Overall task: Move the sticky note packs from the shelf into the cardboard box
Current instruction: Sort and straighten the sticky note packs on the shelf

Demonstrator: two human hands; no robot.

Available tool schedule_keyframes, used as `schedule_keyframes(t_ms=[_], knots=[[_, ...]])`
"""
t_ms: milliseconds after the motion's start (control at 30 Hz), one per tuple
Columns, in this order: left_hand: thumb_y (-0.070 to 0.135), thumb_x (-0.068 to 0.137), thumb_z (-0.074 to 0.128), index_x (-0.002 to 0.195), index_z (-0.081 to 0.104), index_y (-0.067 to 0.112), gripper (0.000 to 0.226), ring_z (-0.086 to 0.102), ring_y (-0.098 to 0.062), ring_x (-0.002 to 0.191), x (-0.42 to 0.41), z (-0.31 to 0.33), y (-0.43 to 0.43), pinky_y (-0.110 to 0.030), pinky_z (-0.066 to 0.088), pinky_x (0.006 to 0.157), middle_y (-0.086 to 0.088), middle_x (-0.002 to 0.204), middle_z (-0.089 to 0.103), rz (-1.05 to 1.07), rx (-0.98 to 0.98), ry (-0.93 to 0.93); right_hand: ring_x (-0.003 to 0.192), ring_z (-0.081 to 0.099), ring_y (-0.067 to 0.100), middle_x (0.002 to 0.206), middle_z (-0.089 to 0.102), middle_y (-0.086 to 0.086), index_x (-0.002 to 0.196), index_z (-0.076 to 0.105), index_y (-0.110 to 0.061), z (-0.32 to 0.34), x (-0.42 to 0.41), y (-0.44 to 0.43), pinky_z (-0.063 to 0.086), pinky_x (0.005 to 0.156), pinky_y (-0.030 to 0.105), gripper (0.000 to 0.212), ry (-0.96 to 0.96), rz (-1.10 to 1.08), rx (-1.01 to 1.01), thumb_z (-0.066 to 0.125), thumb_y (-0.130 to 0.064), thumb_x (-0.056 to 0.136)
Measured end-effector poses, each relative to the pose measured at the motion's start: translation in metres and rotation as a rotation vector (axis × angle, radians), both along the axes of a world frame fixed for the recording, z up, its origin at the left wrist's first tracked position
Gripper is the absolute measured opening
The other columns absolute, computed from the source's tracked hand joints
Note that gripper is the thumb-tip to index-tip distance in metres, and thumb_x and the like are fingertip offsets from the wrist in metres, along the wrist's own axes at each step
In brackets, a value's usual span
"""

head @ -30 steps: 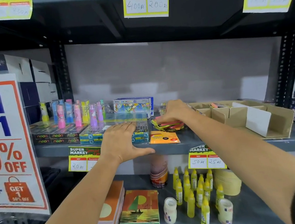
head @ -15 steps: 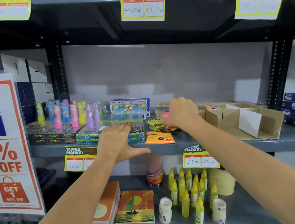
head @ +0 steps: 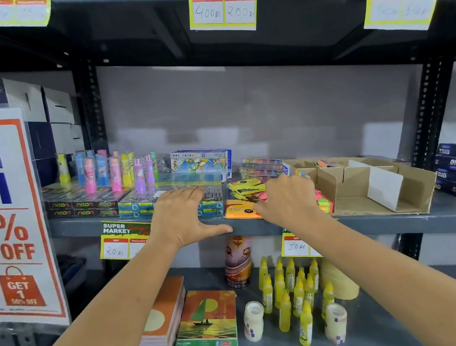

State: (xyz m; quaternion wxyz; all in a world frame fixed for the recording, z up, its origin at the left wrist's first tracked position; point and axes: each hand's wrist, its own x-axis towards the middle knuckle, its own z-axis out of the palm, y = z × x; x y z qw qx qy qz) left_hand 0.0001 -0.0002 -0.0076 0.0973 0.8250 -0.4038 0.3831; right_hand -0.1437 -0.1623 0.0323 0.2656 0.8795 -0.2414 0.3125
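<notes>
Since half a second ago, right hand has pulled back from deep in the pile toward the shelf's front edge, fingers curled down on the sticky note packs; can't tell if it actually has one pinched. Left hand hasn't budged, lying flat with fingers spread and thumb out along the shelf edge, holding nothing.

Closest to the camera, on the lower level: a notebook with a boat cover, a bunch of yellow glue bottles, and a round can behind them. Price tags on the shelf lip read "SUPER MARKET", one with "20 rs", another with "50 rs".

Up on the shelf, the packs sit in a loose heap just left of the cardboard box, a few pink and green ones right against its front wall. Left of the hands are dark boxes marked "neon" with cartoon tubes standing on top. Farther back is a box labelled "OIL PASTELS". Far right are cartons reading "TRIO". Overhead tag says "400 rs" and "200 rs". The poster on the left shows "% OFF" and "GET 1".
</notes>
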Motion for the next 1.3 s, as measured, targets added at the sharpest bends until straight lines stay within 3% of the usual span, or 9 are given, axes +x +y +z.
schedule_keyframes(t_ms=[133,400,600,733,933,1100,1300], knots=[[0.1,0.057,0.021,0.124,0.063,0.016,0.115,0.062,-0.021,0.113,-0.001,0.0,0.0,-0.038,0.047,0.094,-0.002,0.121,0.067,-0.002,0.0,0.014,0.053,0.044,0.018,0.049,0.031,-0.002,0.065,0.048,-0.016,-0.002,-0.002,-0.004,0.017,0.043,0.022,0.036,0.005,0.022,-0.016,0.046,-0.048,0.082],[0.101,0.056,0.02,0.126,0.061,0.015,0.118,0.06,-0.021,0.115,0.0,0.0,-0.001,-0.038,0.045,0.096,-0.002,0.123,0.066,0.005,0.009,0.029,0.058,0.045,0.018,0.054,0.032,-0.002,0.069,0.047,-0.016,0.0,-0.004,-0.002,0.019,0.041,0.022,0.036,0.024,0.047,0.018,0.045,-0.048,0.086],[0.101,0.055,0.016,0.131,0.057,0.016,0.121,0.056,-0.02,0.12,0.001,0.0,0.0,-0.038,0.042,0.099,-0.001,0.129,0.062,0.016,0.016,0.031,0.063,0.045,0.019,0.064,0.04,0.0,0.071,0.045,-0.016,-0.002,-0.005,0.002,0.033,0.048,0.025,0.032,0.007,0.072,0.094,0.045,-0.043,0.088],[0.101,0.055,0.015,0.132,0.056,0.016,0.122,0.056,-0.02,0.121,0.001,0.001,0.0,-0.038,0.042,0.099,-0.002,0.13,0.062,0.021,0.019,0.025,0.062,0.047,0.019,0.066,0.045,0.0,0.067,0.045,-0.016,-0.005,-0.008,-0.004,0.027,0.043,0.023,0.037,0.004,0.07,0.194,0.043,-0.046,0.088],[0.101,0.055,0.015,0.132,0.057,0.016,0.122,0.056,-0.02,0.121,0.001,0.0,0.0,-0.038,0.042,0.1,-0.002,0.13,0.062,0.025,0.015,0.02,0.067,0.052,0.021,0.072,0.052,0.001,0.084,0.062,-0.014,-0.008,-0.015,-0.008,0.044,0.054,0.027,0.035,-0.016,0.119,0.284,0.043,-0.044,0.088],[0.101,0.056,0.016,0.129,0.059,0.015,0.12,0.059,-0.021,0.117,-0.001,0.0,0.0,-0.038,0.044,0.097,-0.003,0.126,0.064,0.024,0.017,0.017,0.067,0.052,0.02,0.074,0.055,0.001,0.088,0.067,-0.017,-0.009,-0.019,-0.01,0.042,0.053,0.026,0.035,-0.005,0.107,0.299,0.042,-0.042,0.091],[0.101,0.056,0.015,0.129,0.059,0.016,0.121,0.058,-0.021,0.117,-0.002,0.001,0.0,-0.038,0.044,0.097,-0.003,0.126,0.064,0.018,0.013,0.025,0.071,0.057,0.021,0.074,0.056,0.002,0.088,0.067,-0.014,-0.004,-0.019,-0.014,0.05,0.059,0.029,0.038,0.049,0.121,0.35,0.042,-0.043,0.093]])
